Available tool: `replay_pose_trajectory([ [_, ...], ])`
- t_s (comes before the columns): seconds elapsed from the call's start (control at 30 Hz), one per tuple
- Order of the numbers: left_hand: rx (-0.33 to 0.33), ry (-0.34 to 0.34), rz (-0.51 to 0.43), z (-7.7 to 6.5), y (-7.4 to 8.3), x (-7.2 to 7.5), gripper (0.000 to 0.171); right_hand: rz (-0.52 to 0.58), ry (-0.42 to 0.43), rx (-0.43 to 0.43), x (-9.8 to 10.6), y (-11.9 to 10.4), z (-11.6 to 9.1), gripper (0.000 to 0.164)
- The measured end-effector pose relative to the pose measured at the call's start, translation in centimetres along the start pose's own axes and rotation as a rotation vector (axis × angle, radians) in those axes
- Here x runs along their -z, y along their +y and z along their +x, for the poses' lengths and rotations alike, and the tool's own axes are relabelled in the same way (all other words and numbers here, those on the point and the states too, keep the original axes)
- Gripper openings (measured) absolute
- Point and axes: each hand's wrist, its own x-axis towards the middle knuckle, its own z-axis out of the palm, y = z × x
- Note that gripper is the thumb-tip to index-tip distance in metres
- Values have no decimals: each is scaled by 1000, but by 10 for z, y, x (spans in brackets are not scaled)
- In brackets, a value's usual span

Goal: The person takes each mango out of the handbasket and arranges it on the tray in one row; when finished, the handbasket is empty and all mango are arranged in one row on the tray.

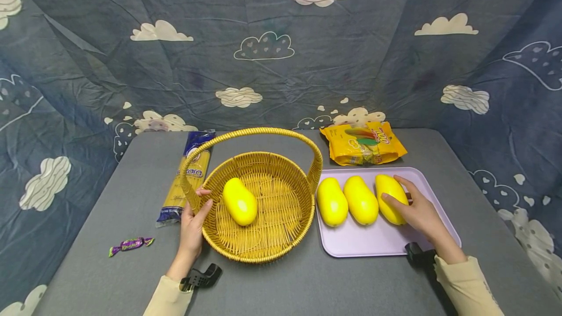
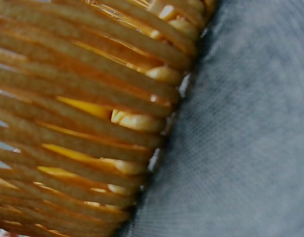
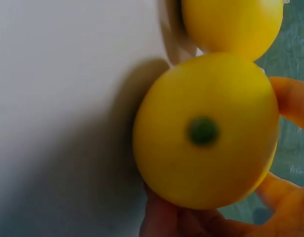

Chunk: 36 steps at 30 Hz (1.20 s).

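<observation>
A round woven basket [image 1: 281, 252] with a tall arched handle stands mid-table, and one yellow mango [image 1: 239, 202] lies inside it. My left hand [image 1: 192, 228] holds the basket's left side near the foot of the handle. Its wrist view shows mostly the basket's woven wall [image 2: 83, 118]. To the right, a lilac tray [image 1: 351, 247] bears a row of three mangoes. My right hand [image 1: 419, 211] grips the rightmost mango [image 1: 390, 199], thumb on one side and fingers on the other. In the right wrist view that mango [image 3: 206, 163] shows a green stem spot, with another mango [image 3: 233, 24] beside it.
Behind the tray lies a yellow snack bag [image 1: 364, 144]. A pack of spaghetti [image 1: 177, 194] lies left of the basket, partly behind the handle. Nearer the left front is a purple wrapped candy [image 1: 131, 244]. Cloud-patterned cloth [image 1: 263, 9] hangs around the grey table [image 1: 281, 289].
</observation>
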Motion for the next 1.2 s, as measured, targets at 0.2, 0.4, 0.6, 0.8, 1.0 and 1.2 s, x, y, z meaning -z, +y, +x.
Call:
replay_pose_trajectory([
  [0.2, -10, 3, 3, 0, 0, 0, 27, -39, -40, 6, 3, -3, 2, 91],
  [0.4, -4, 9, 5, 1, 1, 0, 28, -40, -59, -6, 4, -3, 3, 92],
  [0.6, -18, 8, -5, 1, -2, 1, 27, -32, -66, -12, 3, -4, 3, 92],
  [0.8, -24, 8, -6, 1, -2, 1, 25, -35, -63, -4, 3, -4, 1, 91],
  [1.0, -9, 4, 4, 0, 0, 0, 26, -52, -75, -13, 6, -3, -3, 92],
  [1.2, -16, -3, 4, 1, 0, 0, 26, -54, -66, 19, 8, -1, -9, 91],
])
